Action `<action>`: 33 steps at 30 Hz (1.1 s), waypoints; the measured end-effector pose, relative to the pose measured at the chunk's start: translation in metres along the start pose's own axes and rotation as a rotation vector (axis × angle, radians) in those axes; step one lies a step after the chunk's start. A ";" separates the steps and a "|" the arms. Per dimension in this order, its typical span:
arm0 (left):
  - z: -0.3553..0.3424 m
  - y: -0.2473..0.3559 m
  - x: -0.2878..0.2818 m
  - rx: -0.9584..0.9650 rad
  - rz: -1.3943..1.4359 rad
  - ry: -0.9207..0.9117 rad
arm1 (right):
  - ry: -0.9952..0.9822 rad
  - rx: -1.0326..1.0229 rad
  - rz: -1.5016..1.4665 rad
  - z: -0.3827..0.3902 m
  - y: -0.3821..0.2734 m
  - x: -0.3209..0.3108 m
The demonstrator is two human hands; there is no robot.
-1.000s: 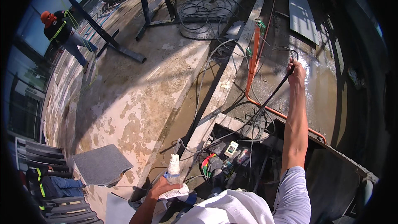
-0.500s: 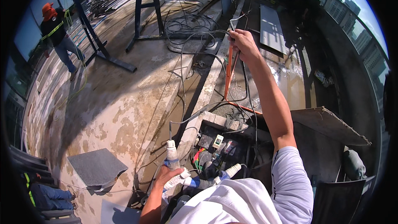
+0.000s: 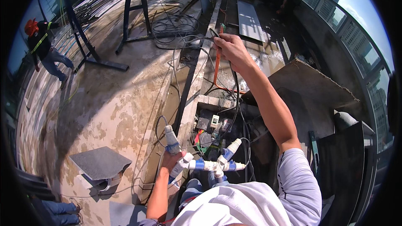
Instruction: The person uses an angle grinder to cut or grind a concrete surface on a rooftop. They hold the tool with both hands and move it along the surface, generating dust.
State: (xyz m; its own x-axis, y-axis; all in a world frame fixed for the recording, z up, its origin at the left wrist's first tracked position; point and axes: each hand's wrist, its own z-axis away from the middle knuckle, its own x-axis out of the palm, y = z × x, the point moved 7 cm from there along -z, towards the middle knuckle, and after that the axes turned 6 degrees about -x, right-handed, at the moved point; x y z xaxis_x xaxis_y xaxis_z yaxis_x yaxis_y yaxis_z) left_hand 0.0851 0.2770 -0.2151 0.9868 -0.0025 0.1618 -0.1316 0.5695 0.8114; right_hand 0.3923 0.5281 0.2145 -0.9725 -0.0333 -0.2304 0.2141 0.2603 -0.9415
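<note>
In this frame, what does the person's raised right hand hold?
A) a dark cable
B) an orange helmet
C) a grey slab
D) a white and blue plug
A: the right hand is closed around a dark cable that hangs down toward the power box, while the left hand grips the white and blue plug.

Hard sunlight floods my view, glaring off the wet concrete floor (image 3: 268, 58); deep shadows fall left, and the fisheye rim bends black.

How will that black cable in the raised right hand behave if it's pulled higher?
The black cable droops in a loose curve below the right hand, so it is probably floppy. It runs down among other tangled leads and may drag or snag them.
</note>
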 end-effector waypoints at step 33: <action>0.403 -0.186 0.136 -0.062 -0.185 -0.621 | -0.027 0.175 0.571 0.738 -0.229 -0.036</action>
State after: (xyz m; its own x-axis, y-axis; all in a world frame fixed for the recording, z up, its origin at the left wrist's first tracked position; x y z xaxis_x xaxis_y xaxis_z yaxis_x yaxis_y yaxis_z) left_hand 0.2053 -0.1605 -0.1178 0.7522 -0.5689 0.3324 0.0591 0.5607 0.8259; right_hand 0.4461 -0.2424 0.2571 -0.6972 0.0402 -0.7157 0.7162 0.0813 -0.6931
